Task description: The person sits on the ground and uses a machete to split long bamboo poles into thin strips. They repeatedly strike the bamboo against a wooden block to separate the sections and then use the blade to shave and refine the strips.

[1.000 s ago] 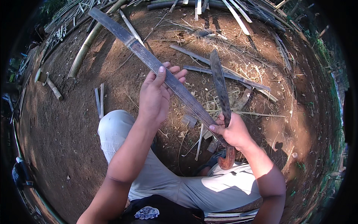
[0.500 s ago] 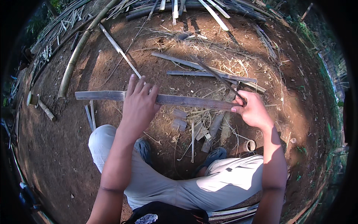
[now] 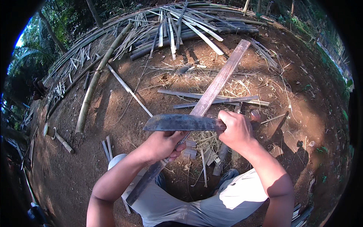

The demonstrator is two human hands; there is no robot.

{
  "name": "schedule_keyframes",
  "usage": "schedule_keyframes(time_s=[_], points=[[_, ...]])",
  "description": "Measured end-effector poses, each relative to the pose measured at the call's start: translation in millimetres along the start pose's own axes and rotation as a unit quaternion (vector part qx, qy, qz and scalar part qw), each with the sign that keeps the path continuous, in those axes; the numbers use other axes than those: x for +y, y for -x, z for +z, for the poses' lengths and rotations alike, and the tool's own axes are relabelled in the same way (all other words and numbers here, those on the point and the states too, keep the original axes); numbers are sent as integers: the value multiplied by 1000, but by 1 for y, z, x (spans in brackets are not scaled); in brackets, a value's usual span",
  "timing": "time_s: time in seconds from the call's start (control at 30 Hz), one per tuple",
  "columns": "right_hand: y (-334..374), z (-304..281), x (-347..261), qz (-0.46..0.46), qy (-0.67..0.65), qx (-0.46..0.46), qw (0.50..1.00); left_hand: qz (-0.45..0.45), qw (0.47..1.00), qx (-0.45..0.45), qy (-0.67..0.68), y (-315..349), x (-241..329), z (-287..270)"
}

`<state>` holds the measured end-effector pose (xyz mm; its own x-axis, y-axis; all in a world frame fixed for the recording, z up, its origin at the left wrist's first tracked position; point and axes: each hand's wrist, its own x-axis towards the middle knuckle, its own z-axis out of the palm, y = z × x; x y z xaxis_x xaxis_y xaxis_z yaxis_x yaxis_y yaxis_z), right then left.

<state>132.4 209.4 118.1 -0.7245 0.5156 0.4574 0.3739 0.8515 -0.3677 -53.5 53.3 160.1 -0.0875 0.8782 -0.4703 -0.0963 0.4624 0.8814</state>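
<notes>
My left hand (image 3: 160,146) is closed around a long split bamboo slat (image 3: 222,75) below its middle. The slat slants from over my left thigh up to the far right, its upper face pale brown and worn. In my right hand (image 3: 238,130) is a machete (image 3: 176,122), gripped by the handle. Its dark, broad blade points left and lies across the slat in this view, just beyond my left hand. Whether the edge touches the slat I cannot tell.
On the ground ahead lie loose bamboo slats (image 3: 215,101) among shavings. Short offcuts (image 3: 190,153) are near my feet. A bamboo pole (image 3: 92,89) and a thin pale stick (image 3: 128,89) lie to the left. Far off is a pile of split strips and poles (image 3: 196,34).
The slat has swung from lying crosswise to slanting away from me. My right hand has let go of its end, and the machete now shows broadside across it. The view has tilted up.
</notes>
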Motion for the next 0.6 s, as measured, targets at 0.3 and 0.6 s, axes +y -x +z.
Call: schedule_keyframes(time_s=[0.3,0.6], points=[[11,31,-14,-60,6,-74,995,39,985,26,165,-6,-80,38],[-21,17,41,160,69,7,985,36,990,41,134,-1,-92,41]])
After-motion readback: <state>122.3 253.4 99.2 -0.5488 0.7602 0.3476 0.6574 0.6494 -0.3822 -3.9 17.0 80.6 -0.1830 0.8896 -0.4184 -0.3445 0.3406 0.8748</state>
